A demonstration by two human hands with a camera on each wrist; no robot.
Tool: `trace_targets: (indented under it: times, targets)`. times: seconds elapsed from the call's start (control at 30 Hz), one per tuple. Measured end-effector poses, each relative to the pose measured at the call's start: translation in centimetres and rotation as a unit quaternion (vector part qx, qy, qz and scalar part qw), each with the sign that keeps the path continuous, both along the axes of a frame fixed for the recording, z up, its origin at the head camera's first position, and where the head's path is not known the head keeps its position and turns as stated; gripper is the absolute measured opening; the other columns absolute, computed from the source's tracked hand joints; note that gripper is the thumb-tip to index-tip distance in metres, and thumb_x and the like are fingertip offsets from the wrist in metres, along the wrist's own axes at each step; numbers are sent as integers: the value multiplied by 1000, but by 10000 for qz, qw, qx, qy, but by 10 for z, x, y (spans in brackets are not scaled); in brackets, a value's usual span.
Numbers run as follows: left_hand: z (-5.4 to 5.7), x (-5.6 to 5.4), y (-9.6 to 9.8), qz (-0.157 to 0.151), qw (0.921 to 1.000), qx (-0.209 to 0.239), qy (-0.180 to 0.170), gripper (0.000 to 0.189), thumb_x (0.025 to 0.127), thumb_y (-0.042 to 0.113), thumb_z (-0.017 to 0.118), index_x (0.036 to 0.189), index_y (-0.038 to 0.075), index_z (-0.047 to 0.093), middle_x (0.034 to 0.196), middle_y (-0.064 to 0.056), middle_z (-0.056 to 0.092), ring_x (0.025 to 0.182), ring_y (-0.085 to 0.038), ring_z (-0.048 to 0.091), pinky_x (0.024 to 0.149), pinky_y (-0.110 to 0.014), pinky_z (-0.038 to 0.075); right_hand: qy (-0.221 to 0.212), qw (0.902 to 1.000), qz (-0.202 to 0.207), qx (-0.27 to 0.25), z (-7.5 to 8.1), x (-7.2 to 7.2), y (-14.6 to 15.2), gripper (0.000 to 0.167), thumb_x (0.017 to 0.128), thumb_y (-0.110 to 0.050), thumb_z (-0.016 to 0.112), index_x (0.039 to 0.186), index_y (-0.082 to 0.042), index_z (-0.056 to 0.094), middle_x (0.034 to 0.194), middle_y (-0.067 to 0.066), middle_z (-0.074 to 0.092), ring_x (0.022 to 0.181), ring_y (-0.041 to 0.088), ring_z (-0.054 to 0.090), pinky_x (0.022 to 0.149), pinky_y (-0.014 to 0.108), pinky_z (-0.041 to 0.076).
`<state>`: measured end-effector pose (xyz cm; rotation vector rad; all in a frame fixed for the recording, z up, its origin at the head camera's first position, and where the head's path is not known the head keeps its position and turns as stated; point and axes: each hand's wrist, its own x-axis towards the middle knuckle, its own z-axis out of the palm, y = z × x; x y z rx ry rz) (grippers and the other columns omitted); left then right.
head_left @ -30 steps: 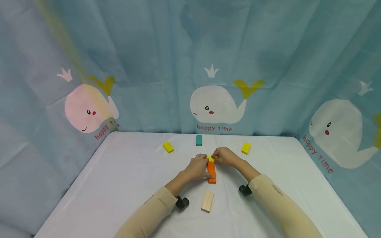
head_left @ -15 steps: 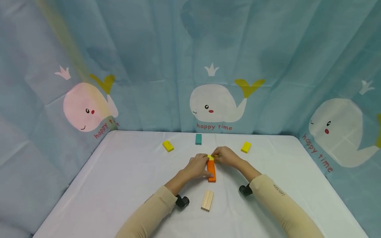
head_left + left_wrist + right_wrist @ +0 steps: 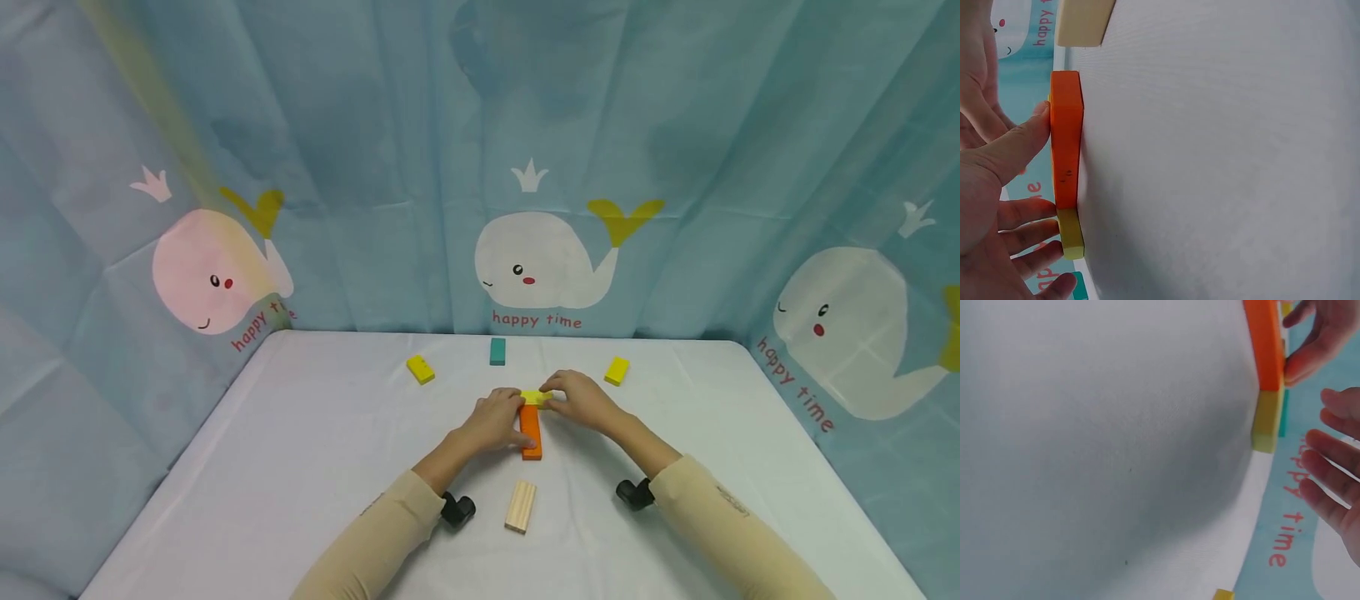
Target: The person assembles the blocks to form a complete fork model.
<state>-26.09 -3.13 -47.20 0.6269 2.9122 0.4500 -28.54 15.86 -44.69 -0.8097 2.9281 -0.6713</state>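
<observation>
An orange block (image 3: 530, 431) lies lengthwise on the table, its far end touching a yellow block (image 3: 536, 398) set crosswise. My left hand (image 3: 491, 423) rests on the pair from the left. Its thumb touches the orange block near the close end, while its outstretched fingers touch around the joint and the yellow block (image 3: 1071, 234). On the right, my right hand (image 3: 587, 402) hovers by the yellow block's right end. A gap shows between its loosely bent fingers and the yellow block (image 3: 1265, 422) in the right wrist view.
Nearer me lies a plain wooden block (image 3: 521, 507). Farther back are a teal block (image 3: 497, 352), a yellow block (image 3: 421, 369) at left and another yellow block (image 3: 617, 371) at right. A whale-printed curtain (image 3: 375, 208) stands behind the white table (image 3: 300, 467).
My right hand has let go of the yellow block and drawn slightly right, uncovering more of it. My left hand stays in place on the blocks.
</observation>
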Motion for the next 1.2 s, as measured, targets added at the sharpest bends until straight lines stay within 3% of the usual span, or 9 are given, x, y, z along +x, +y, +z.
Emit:
trace_targets:
  times: [0.57,1.2]
  targets:
    - [8,-6,0,3,10000,-37,-21,77,77,52,77,135,6,55,147,-8,48,137,-26,42,108,-47,40,93,9996,218,-132,20,30,14,25,90,-21,70,111,-8,73,110,6,70,108,26,63,98,48,50]
    - [6,0,1,44,9999,-17,-125,76,77,51,78,135,7,55,146,-9,49,137,-26,42,109,-47,40,134,9987,377,-324,21,69,15,29,90,-24,70,115,-9,71,114,4,69,110,25,62,96,46,51]
